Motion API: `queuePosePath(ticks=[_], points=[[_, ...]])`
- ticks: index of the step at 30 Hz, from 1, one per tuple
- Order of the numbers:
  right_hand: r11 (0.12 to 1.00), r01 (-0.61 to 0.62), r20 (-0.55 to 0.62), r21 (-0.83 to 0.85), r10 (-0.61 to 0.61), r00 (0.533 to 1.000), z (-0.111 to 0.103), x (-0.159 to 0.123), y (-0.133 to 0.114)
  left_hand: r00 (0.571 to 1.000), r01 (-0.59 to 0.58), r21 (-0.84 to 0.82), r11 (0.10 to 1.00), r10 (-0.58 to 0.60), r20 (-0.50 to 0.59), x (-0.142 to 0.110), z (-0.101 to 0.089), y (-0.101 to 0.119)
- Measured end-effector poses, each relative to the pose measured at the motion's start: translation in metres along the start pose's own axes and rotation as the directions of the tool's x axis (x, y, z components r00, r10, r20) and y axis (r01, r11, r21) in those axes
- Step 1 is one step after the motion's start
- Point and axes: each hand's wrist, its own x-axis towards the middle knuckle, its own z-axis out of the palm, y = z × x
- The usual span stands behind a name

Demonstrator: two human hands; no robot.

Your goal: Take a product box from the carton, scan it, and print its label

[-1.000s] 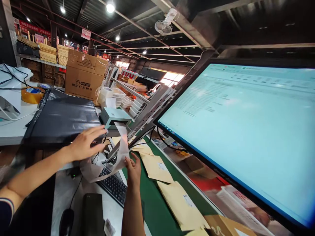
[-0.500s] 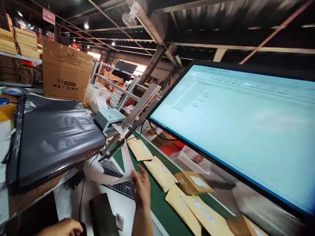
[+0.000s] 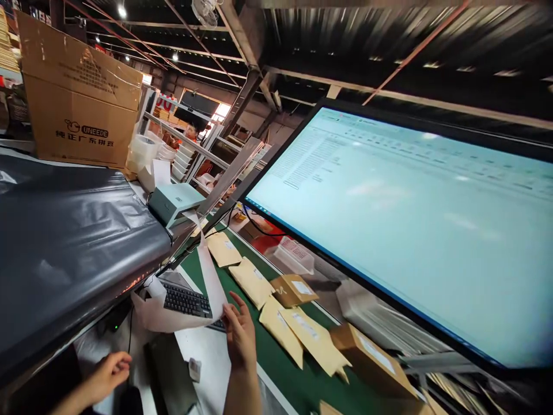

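My right hand (image 3: 241,334) pinches the edge of a long paper label strip (image 3: 211,274) between thumb and fingers, the other fingers raised. The strip runs down from a pale label printer (image 3: 178,202), bends at my hand and loops back left across a black keyboard (image 3: 185,301). My left hand (image 3: 108,374) hovers over the desk at lower left, fingers loosely curled and apart, nothing in it. Just below it lies a dark rounded object (image 3: 131,400), probably a computer mouse.
A large monitor (image 3: 389,230) overhangs the right side. Beneath it a green conveyor belt (image 3: 276,346) carries padded envelopes (image 3: 253,279) and a small carton (image 3: 294,289). Black plastic-wrapped stock (image 3: 78,230) and a cardboard box (image 3: 82,98) stand at left.
My left hand has lifted off the dark object and moved up and left of it. My right hand keeps the strip. The view has shifted rightward.
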Motion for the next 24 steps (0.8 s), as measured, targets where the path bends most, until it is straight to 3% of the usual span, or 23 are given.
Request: queuePosePath(ticks=[8,19,24], points=[[1.0,0.001,-0.021,0.019,-0.001,1.0,-0.007,-0.001,0.004,0.995,-0.013,0.105,0.994,0.002,0.105,-0.001,0.022,0.009],[0.998,0.018,-0.05,0.068,-0.014,0.999,-0.012,-0.003,0.008,0.995,-0.002,0.152,0.988,-0.013,0.096,-0.025,-0.003,0.011],[0.996,0.03,-0.05,0.079,-0.026,0.998,-0.01,-0.003,0.004,0.995,0.029,0.229,0.973,-0.05,0.087,-0.024,0.001,0.019]])
